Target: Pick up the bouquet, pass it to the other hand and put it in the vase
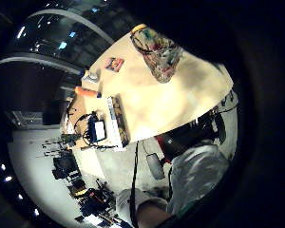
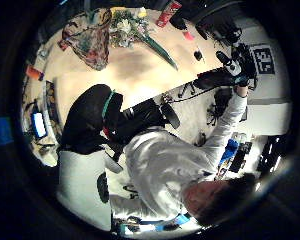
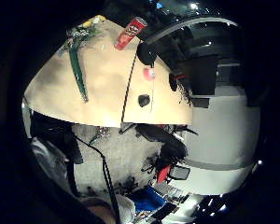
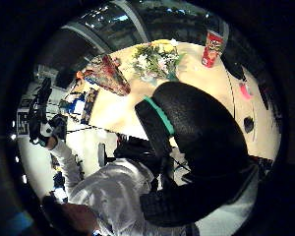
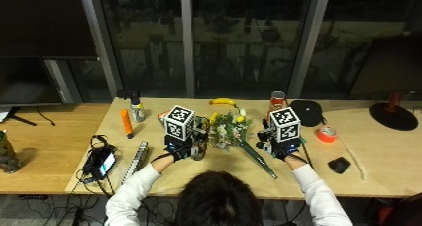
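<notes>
We observe both gloved hands raised above the table (image 5: 59, 171), palms facing the person. On the left hand (image 5: 179, 149) we cannot tell how the fingers are set; the marker hardware covers most of it. The right hand (image 5: 282, 149) is likewise masked, and we cannot tell its finger state either. Neither hand appears to touch any object, though this view is poor at the fingertips.

Between the two hands, just beyond them, the bouquet (image 5: 231, 129) lies on the table, its white and yellow blooms toward the windows and its long green wrapped stem (image 5: 258, 159) running back toward the right hand. Just beside the left hand, on its inner side, stands the vase (image 5: 201, 137), a patterned vessel partly hidden behind that hand; in the left palm view it shows as a mottled vase next to the flowers.

Farther out, beyond the bouquet, we note a banana (image 5: 223, 101) and a red can (image 5: 278, 103). Outward of the right hand sit a roll of orange tape (image 5: 325, 134) and a small black object (image 5: 338, 164). Outward of the left hand lie an orange tube (image 5: 125, 123) and a phone (image 5: 105, 161).
</notes>
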`<state>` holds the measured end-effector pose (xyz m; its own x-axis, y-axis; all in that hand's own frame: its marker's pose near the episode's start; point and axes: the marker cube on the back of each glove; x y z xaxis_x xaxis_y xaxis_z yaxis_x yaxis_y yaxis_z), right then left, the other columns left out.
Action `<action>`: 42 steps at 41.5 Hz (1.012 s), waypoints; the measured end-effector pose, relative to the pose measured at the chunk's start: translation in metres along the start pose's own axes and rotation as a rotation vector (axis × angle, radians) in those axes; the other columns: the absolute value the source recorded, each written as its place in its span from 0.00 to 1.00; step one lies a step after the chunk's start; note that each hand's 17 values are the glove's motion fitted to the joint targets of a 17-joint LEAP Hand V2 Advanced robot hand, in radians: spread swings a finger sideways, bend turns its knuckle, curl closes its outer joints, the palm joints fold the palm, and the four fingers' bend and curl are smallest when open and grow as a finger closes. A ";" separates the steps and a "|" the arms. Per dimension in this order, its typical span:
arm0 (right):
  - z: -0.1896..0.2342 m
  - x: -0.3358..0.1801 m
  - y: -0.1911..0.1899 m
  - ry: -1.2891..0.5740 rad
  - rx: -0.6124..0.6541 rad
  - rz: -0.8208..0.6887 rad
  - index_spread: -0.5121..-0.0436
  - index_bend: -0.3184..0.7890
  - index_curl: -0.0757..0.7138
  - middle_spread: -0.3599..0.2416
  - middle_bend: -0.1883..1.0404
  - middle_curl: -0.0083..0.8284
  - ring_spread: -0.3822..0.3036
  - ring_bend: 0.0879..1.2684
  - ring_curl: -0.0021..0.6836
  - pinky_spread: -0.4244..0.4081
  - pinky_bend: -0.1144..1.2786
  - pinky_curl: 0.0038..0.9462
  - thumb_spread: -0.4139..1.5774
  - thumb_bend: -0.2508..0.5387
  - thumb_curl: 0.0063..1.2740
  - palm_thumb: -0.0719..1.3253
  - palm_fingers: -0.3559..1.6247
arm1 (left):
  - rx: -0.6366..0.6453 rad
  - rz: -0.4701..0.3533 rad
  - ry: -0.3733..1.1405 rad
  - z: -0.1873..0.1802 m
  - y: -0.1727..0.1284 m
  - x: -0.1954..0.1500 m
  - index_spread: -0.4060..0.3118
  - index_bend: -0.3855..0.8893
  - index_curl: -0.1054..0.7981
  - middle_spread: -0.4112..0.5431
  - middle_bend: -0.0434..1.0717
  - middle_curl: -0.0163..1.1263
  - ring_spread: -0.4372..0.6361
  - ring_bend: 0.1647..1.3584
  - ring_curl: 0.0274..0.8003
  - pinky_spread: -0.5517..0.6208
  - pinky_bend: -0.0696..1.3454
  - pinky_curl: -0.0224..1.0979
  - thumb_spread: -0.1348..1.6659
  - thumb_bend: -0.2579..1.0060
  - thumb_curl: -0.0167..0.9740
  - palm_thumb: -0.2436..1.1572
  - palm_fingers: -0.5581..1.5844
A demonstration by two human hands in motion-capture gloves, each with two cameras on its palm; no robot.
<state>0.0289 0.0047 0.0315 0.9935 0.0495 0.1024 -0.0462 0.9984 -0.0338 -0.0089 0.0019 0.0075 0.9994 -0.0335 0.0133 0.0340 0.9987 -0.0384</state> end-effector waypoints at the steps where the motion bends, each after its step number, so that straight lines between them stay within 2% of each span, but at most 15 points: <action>1: -0.001 -0.002 -0.001 -0.015 -0.005 -0.002 0.30 0.38 0.21 0.62 0.34 0.25 0.62 0.40 0.34 0.65 0.52 0.31 0.81 0.46 0.12 0.29 0.23 | 0.000 0.003 0.004 0.001 0.000 0.001 0.56 0.43 0.36 0.82 0.19 0.13 0.89 0.27 0.18 0.85 0.43 0.25 0.66 0.28 0.26 0.50 0.29; 4: -0.002 -0.007 -0.002 -0.098 -0.046 -0.001 0.31 0.37 0.21 0.63 0.36 0.28 0.63 0.40 0.34 0.66 0.53 0.31 0.81 0.44 0.13 0.30 0.24 | 0.002 0.014 0.020 0.008 -0.001 0.001 0.56 0.43 0.37 0.83 0.20 0.14 0.89 0.28 0.19 0.85 0.43 0.25 0.67 0.27 0.27 0.51 0.28; 9: -0.002 -0.012 -0.007 -0.199 -0.086 0.041 0.32 0.34 0.19 0.66 0.36 0.30 0.70 0.46 0.37 0.73 0.56 0.33 0.82 0.41 0.14 0.30 0.27 | 0.004 0.031 0.063 0.019 -0.003 -0.001 0.56 0.43 0.39 0.83 0.20 0.15 0.90 0.28 0.20 0.85 0.43 0.26 0.68 0.25 0.29 0.52 0.28; 11: -0.001 -0.013 -0.012 -0.198 -0.073 0.064 0.40 0.31 0.17 0.68 0.39 0.32 0.69 0.51 0.40 0.74 0.59 0.34 0.81 0.39 0.15 0.30 0.33 | 0.002 0.034 0.080 0.022 -0.003 -0.001 0.56 0.43 0.40 0.83 0.19 0.15 0.90 0.29 0.20 0.85 0.43 0.27 0.68 0.24 0.30 0.52 0.28; 17: 0.013 -0.010 -0.028 -0.213 -0.075 0.121 0.57 0.33 0.16 0.69 0.42 0.36 0.63 0.57 0.45 0.73 0.62 0.36 0.80 0.38 0.18 0.33 0.40 | -0.013 0.035 0.091 0.027 -0.001 -0.003 0.56 0.44 0.42 0.83 0.19 0.17 0.90 0.29 0.21 0.86 0.44 0.28 0.69 0.21 0.31 0.53 0.27; 22: 0.029 0.000 -0.044 -0.223 -0.101 0.170 0.64 0.34 0.18 0.67 0.42 0.39 0.58 0.58 0.48 0.70 0.61 0.37 0.79 0.36 0.20 0.37 0.42 | -0.018 0.027 0.093 0.027 -0.003 -0.012 0.56 0.43 0.43 0.83 0.20 0.18 0.90 0.29 0.22 0.86 0.44 0.28 0.69 0.20 0.32 0.54 0.27; 28: 0.044 0.013 -0.062 -0.241 -0.113 0.239 0.68 0.35 0.20 0.65 0.42 0.41 0.54 0.57 0.50 0.66 0.60 0.37 0.79 0.35 0.23 0.41 0.43 | 0.004 0.016 0.120 0.026 -0.006 -0.019 0.56 0.43 0.44 0.84 0.20 0.19 0.90 0.30 0.23 0.86 0.44 0.29 0.69 0.19 0.33 0.54 0.27; 37: 0.069 0.029 -0.088 -0.237 -0.096 0.349 0.71 0.35 0.21 0.64 0.40 0.43 0.52 0.56 0.51 0.66 0.61 0.38 0.78 0.30 0.25 0.43 0.44 | 0.032 0.028 0.136 0.027 -0.011 -0.017 0.57 0.43 0.45 0.84 0.20 0.20 0.91 0.30 0.24 0.86 0.44 0.30 0.69 0.19 0.34 0.54 0.27; 42: 0.099 0.032 -0.101 -0.236 -0.105 0.390 0.68 0.35 0.22 0.64 0.38 0.43 0.51 0.56 0.51 0.62 0.63 0.38 0.77 0.29 0.25 0.42 0.47 | 0.043 0.038 0.143 0.028 -0.010 -0.014 0.57 0.42 0.45 0.84 0.20 0.21 0.91 0.31 0.25 0.86 0.44 0.30 0.68 0.15 0.31 0.44 0.27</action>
<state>0.0550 -0.0920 0.1368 0.8526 0.4380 0.2849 -0.3887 0.8961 -0.2144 -0.0233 -0.0065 0.0357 0.9915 0.0027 -0.1299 -0.0019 1.0000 0.0066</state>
